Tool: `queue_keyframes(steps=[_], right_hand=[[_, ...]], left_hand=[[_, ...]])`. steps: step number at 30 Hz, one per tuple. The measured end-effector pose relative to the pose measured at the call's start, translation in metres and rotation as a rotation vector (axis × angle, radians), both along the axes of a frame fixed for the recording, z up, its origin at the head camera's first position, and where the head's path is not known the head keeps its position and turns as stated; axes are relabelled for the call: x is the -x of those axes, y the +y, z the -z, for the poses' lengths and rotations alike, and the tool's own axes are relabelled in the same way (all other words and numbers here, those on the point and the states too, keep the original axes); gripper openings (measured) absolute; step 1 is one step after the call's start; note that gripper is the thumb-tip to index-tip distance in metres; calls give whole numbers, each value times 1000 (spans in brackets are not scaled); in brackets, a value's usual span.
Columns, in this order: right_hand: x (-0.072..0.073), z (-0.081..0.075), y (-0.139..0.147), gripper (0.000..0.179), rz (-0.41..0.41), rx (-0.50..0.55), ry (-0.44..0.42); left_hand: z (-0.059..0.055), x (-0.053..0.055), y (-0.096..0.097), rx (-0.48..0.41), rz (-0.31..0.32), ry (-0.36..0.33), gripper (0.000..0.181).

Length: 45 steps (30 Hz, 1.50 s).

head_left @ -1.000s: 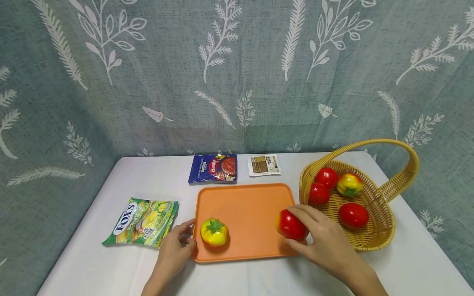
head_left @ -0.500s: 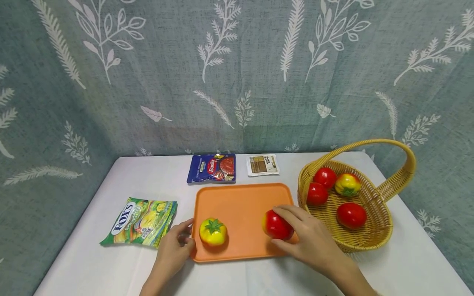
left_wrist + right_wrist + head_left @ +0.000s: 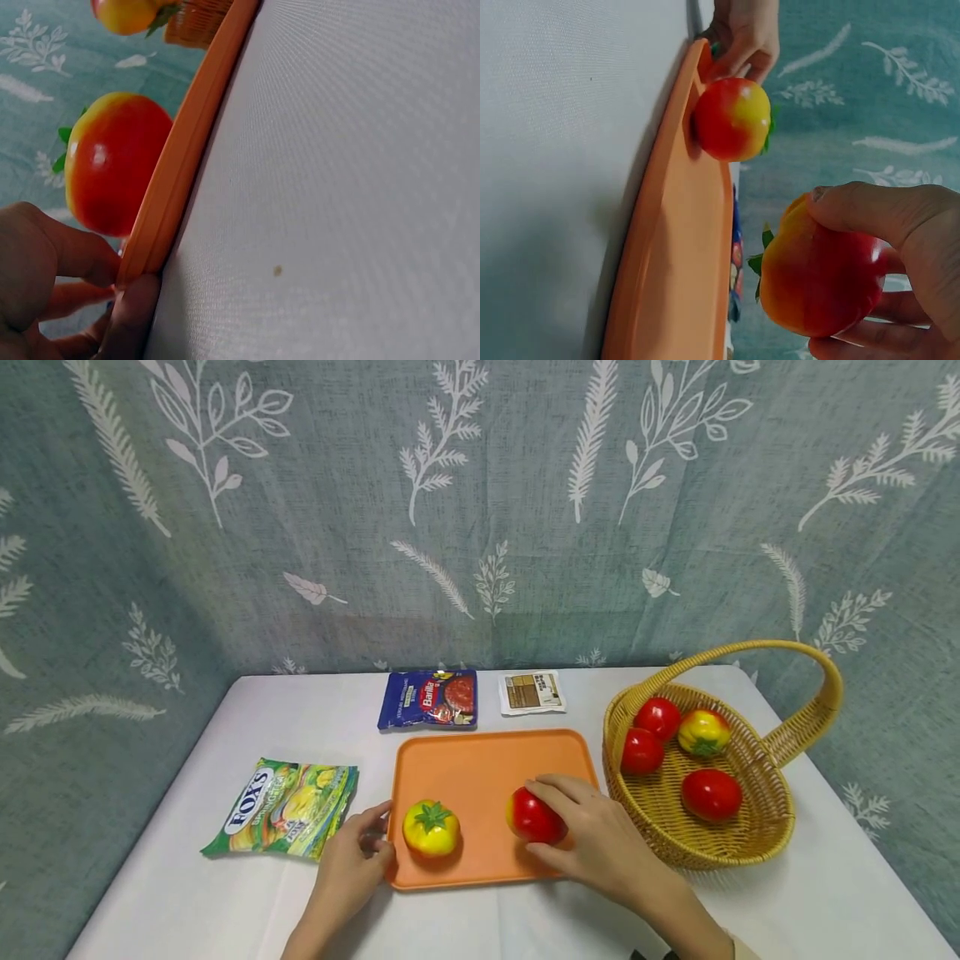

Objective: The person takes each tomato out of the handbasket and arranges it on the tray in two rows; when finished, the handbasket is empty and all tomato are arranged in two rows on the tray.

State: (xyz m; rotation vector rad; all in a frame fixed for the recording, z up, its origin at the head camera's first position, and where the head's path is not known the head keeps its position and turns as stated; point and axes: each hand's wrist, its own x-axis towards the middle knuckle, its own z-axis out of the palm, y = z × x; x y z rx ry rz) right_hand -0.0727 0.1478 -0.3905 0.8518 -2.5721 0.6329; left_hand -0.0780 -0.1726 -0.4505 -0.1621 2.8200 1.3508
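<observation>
Carried a glossy red-and-yellow fruit [image 3: 536, 816], gripped in right hand [image 3: 596, 839], farther left over a rectangular orange tray [image 3: 480, 768], closing in on a round, green-leafed yellow fruit [image 3: 431, 831]; pinched tray's rim with left hand [image 3: 352, 852].

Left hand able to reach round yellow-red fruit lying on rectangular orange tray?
Likely yes: the left hand pinches the orange tray beside the yellow-red fruit; only the tray's rim lies between.

"What's on the tray [image 3: 480, 768]?"
"One fruit [image 3: 431, 831], near its left edge, beside the left hand [image 3: 356, 852]. The right hand [image 3: 596, 835] holds a second fruit [image 3: 534, 817] over the right half."
"And around it?"
"Basket [image 3: 761, 831] right, four fruits [image 3: 712, 795] inside; Fox's bag [image 3: 285, 810] left; Barilla pouch [image 3: 429, 700] and sachet [image 3: 532, 692] behind."
</observation>
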Motion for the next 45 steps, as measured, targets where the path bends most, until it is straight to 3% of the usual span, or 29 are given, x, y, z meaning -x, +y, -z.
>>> queue_keyframes(steps=[10, 24, 45], right_hand=[[6, 6, -11, 63, -30, -25, -58], [11, 20, -21, 63, -49, -21, -75], [15, 35, -32, 62, -66, -76, -212]], left_hand=[[-2, 1, -1, 18, 0, -11, 59], [-2, 2, 0, 23, -10, -44, 61], [0, 0, 0, -10, -2, -15, 60]])
